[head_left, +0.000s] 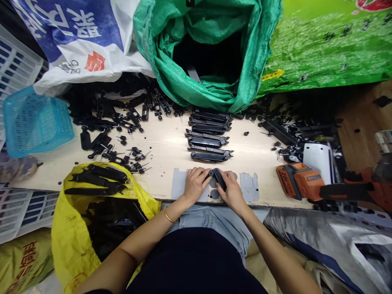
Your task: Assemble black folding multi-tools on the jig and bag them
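At the front edge of the workbench, my right hand (230, 190) is closed on a short, flat black bar with a rounded, holed end (219, 179). Close beside it, my left hand (196, 183) pinches a small black part with a round end (211, 173); most of that part is hidden by the fingers. Whether the two parts touch, I cannot tell. Beneath both hands lies a grey sheet (178, 183) with round cut-outs. Just beyond them, several long black arm-shaped pieces (210, 156) lie in a stacked row.
Loose black fittings with metal pins (134, 159) are scattered left. An orange cordless drill (300, 179) lies right. A yellow sack (72, 220) with black pieces stands front left, a green sack (153, 53) gapes at the back, and a blue basket (36, 122) sits far left.
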### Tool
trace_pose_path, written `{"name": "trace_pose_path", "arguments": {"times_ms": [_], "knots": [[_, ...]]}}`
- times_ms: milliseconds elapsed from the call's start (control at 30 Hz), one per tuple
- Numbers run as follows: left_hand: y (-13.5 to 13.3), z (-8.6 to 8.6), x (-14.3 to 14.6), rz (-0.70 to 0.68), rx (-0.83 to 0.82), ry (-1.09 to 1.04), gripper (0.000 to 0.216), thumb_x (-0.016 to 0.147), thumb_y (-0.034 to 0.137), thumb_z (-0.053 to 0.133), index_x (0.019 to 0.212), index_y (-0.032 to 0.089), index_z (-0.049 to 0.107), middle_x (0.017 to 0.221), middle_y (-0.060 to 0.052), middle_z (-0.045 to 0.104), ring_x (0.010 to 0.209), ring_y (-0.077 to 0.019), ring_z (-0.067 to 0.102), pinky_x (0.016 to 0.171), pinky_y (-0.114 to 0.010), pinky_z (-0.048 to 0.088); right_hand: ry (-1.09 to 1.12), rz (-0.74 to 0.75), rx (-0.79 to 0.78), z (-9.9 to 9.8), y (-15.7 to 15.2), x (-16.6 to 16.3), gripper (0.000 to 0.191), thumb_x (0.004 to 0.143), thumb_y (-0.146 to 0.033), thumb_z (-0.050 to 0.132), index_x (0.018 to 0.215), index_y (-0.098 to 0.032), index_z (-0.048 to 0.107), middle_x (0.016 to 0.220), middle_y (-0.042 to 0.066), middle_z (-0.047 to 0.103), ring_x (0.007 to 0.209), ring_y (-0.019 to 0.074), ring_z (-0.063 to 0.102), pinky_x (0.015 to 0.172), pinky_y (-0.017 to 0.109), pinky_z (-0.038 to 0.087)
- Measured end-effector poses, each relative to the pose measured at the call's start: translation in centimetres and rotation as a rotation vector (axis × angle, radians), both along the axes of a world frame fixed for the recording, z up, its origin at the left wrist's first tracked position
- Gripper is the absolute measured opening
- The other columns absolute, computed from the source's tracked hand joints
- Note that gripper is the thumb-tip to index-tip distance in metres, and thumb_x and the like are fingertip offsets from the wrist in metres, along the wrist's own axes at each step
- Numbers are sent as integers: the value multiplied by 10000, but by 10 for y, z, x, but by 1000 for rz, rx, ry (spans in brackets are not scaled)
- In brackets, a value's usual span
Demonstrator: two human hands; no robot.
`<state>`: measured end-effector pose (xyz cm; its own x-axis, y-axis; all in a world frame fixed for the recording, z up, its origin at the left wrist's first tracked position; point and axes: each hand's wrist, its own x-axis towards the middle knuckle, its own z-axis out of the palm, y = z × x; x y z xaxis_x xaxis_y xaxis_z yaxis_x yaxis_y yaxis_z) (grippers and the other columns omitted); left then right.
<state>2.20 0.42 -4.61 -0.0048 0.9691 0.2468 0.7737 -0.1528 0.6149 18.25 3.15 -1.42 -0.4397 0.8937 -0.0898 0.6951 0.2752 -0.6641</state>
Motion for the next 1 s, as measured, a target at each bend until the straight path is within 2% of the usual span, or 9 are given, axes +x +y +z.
{"name": "trace_pose_path", "arguments": {"times_ms": [233, 400, 433, 567, 600, 767, 900, 933, 1000], "knots": [[4, -1, 1, 19, 4, -12, 253, 911, 264, 484, 1116, 165, 595, 822, -49, 568, 795, -181, 524, 719, -315, 462, 34, -2, -5, -5, 2, 2, 533, 802, -187, 473, 1332, -233, 434, 969, 77, 493, 895, 228, 548, 775, 374, 516], [15, -2, -15, -252, 1, 19, 239, 918, 309, 474, 1079, 181, 598, 808, -31, 555, 791, -162, 532, 712, -279, 479, 61, 11, -11, -7, 1, 3, 535, 807, -184, 469, 1338, -227, 419, 973, 77, 480, 909, 224, 543, 783, 365, 509], [15, -2, -14, -251, 4, 22, 242, 919, 312, 472, 1078, 179, 597, 803, -29, 551, 787, -161, 529, 708, -276, 478, 66, 10, -11, -7, 1, 4, 528, 808, -185, 468, 1333, -220, 423, 969, 77, 478, 907, 223, 542, 781, 363, 509], [11, -3, -2, -13, 49, 29, 273, 934, 288, 432, 1113, 145, 580, 788, -42, 521, 773, -170, 515, 684, -286, 477, 90, -18, -18, -8, 0, 3, 500, 816, -188, 459, 1315, -213, 438, 950, 76, 474, 896, 220, 540, 775, 354, 511], [10, -3, -1, 1, 55, 36, 273, 935, 285, 427, 1115, 146, 578, 789, -43, 518, 771, -170, 516, 684, -286, 478, 92, -24, -20, -8, 0, 3, 500, 817, -189, 458, 1316, -213, 436, 950, 76, 473, 895, 221, 539, 771, 353, 512], [13, -3, -9, -229, 58, 84, 248, 931, 294, 444, 1098, 169, 576, 788, -33, 529, 769, -161, 528, 690, -271, 480, 82, -4, -25, -8, 0, 2, 511, 825, -183, 449, 1334, -213, 423, 951, 79, 471, 899, 222, 535, 761, 348, 512], [11, -1, -9, -83, 88, 102, 262, 933, 253, 428, 1137, 135, 543, 787, -44, 520, 757, -172, 510, 688, -288, 481, 88, 0, -22, -9, 0, 3, 533, 818, -161, 460, 1345, -221, 412, 949, 78, 471, 905, 220, 529, 724, 334, 512], [11, 0, -10, -90, 88, 110, 264, 933, 247, 428, 1146, 133, 535, 793, -46, 523, 762, -173, 510, 693, -290, 481, 92, 3, -15, -10, 0, 4, 544, 814, -153, 465, 1350, -226, 406, 949, 75, 469, 905, 219, 527, 717, 331, 512], [12, 1, -12, -197, 80, 133, 260, 932, 240, 432, 1154, 141, 526, 809, -46, 532, 775, -172, 513, 699, -288, 482, 103, 14, 5, -11, 1, 4, 578, 801, -136, 478, 1362, -241, 389, 948, 68, 463, 907, 215, 523, 712, 328, 512]]}}
